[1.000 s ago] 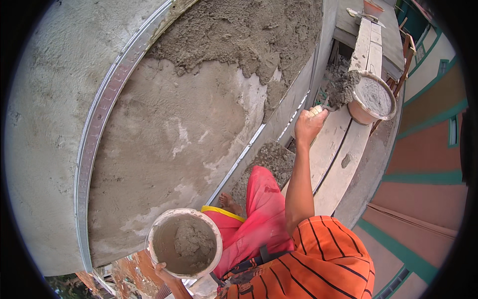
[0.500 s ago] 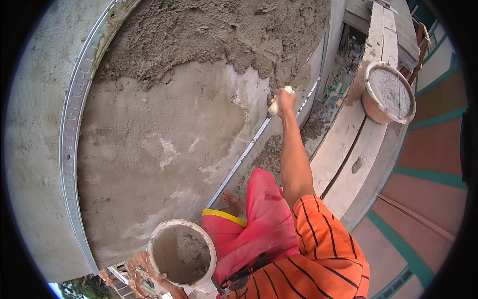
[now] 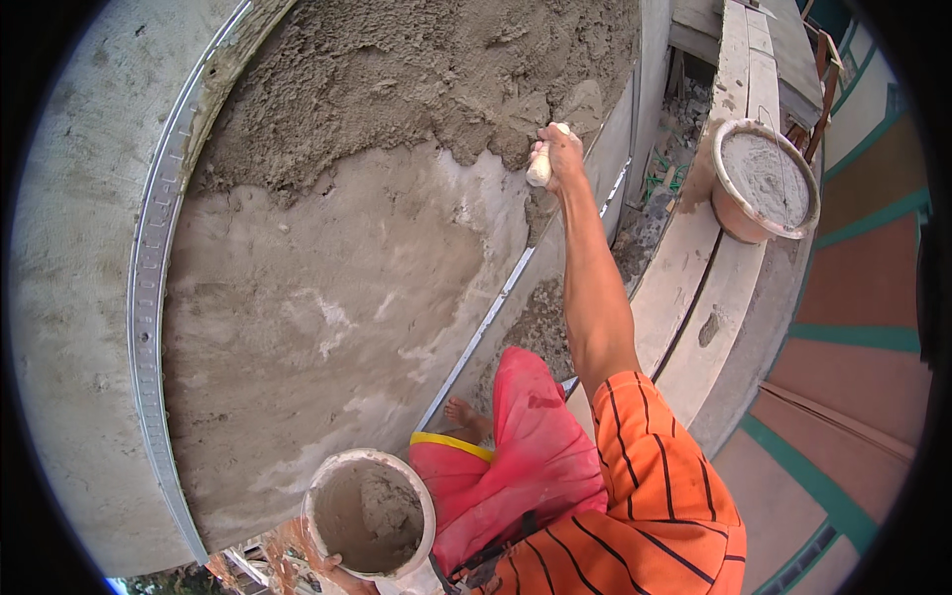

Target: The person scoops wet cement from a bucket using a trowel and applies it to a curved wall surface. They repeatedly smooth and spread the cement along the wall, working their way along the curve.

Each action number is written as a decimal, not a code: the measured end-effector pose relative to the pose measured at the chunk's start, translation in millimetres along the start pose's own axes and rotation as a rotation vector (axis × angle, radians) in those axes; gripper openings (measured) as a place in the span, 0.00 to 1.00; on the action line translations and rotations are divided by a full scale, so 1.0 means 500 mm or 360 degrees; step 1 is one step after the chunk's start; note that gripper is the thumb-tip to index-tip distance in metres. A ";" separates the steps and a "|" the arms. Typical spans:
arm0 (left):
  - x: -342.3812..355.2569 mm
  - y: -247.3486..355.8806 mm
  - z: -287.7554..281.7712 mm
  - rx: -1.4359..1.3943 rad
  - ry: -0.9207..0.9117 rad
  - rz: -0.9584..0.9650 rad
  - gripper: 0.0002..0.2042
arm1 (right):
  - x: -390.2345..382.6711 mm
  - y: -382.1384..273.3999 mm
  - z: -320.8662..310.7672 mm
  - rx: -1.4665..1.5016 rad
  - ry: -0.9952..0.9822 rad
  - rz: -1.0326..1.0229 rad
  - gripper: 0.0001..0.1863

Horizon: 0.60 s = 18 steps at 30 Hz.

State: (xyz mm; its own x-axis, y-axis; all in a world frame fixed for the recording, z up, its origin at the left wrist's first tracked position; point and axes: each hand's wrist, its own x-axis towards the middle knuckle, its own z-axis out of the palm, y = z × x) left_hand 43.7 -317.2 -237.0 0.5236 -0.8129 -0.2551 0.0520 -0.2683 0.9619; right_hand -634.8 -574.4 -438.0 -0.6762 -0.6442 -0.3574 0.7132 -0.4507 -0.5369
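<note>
My right hand is closed on the pale handle of a trowel, against the lower edge of rough wet mortar on the wall. The blade is mostly hidden behind my hand; smoother mortar shows just beside it. At bottom centre my left hand grips the rim of a pale bucket with grey mortar inside. A straight metal strip runs along the wall’s right side below my right hand, and a curved-looking metal profile runs down its left.
A round tub of grey mix stands on planks at the right. Rubble and green scraps lie in the gap beside the planks. My bare foot is by the wall. A building with teal trim is beyond.
My right hand has swung up and left from beside the tub to the wall; the mortar lump on the trowel is no longer visible there. My left hand and bucket have shifted slightly.
</note>
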 end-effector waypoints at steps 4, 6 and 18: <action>0.005 0.011 0.009 -0.0004 -0.0036 0.0017 0.30 | -0.052 -0.055 0.025 0.0436 -0.0318 -0.0068 0.13; 0.016 0.009 0.017 -0.0018 -0.0055 0.0002 0.29 | -0.047 -0.070 -0.023 0.0981 -0.0717 0.0130 0.15; 0.003 0.012 0.020 -0.0066 -0.0101 0.0034 0.27 | -0.206 0.026 -0.071 -0.1026 0.1591 -0.1056 0.24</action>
State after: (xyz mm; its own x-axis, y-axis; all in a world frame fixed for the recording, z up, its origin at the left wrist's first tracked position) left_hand 36.4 -325.2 -232.8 0.4698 -0.8499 -0.2388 0.0775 -0.2297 0.9702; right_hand -562.4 -492.0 -435.4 -0.8954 0.4218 -0.1428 0.1783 0.0458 -0.9829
